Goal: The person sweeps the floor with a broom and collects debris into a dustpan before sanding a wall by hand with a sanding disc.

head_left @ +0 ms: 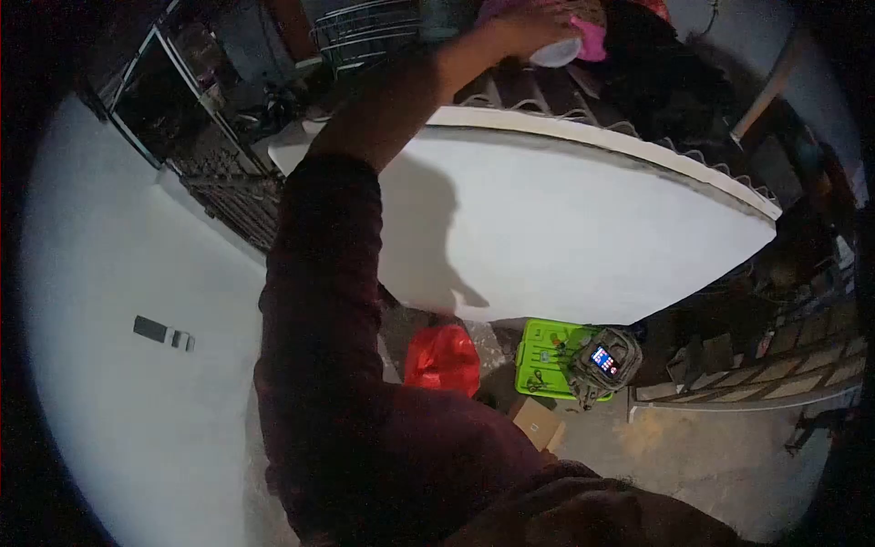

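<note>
My left arm, in a dark maroon sleeve, reaches up and across to the top edge of the head view. There my left hand (538, 29) is closed over a white, round-edged object (556, 52), whose kind I cannot make out. Bright pink cloth (591, 41) shows right beside it, partly hidden by the hand. Both are above the corrugated sheet (538, 94) that tops a white wall (583, 228). The arm casts a shadow on that wall. I do not see my right hand.
On the floor are a red plastic bag (442, 358), a cardboard box (538, 424) and a bright green tray (536, 351) with small tools. A backpack (615, 360) with a lit phone (603, 361) overlaps the tray. A metal gate (232, 205) stands left; a switch plate (164, 334) is on the left wall.
</note>
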`<action>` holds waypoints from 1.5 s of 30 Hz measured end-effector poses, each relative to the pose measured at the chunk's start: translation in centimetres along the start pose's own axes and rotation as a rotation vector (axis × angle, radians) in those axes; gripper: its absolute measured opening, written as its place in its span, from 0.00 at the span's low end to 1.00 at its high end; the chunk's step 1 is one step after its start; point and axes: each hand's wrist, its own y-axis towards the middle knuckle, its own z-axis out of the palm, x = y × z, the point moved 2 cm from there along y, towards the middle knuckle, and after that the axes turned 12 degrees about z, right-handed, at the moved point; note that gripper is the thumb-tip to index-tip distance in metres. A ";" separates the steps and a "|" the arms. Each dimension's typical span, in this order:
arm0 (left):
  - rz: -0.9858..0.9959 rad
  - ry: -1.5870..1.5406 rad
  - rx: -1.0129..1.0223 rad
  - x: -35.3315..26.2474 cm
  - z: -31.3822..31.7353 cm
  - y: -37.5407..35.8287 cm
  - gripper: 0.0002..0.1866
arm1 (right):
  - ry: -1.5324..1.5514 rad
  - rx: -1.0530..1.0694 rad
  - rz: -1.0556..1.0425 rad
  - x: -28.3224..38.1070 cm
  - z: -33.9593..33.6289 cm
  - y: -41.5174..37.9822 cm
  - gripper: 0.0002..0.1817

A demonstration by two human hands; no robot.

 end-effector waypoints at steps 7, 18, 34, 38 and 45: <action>-0.308 -0.541 -0.274 -1.6 -18.1 -10.9 0.52 | -0.093 -0.040 -0.225 5.7 0.6 4.4 0.22; -0.279 -1.300 -0.238 -28.7 -22.1 -28.8 0.50 | 0.095 0.358 -1.263 17.4 20.8 -34.4 0.25; 0.357 -1.681 -0.413 -49.3 -31.9 -39.5 0.45 | 0.952 0.042 -0.978 -12.1 33.7 -39.5 0.29; 0.578 -1.745 -0.426 -52.4 -37.3 -40.4 0.48 | 1.029 0.011 -0.999 -19.1 32.5 -40.7 0.34; 0.945 -1.591 -0.413 -59.9 -51.8 -44.5 0.66 | 1.500 0.121 -0.949 -37.9 31.3 -36.8 0.36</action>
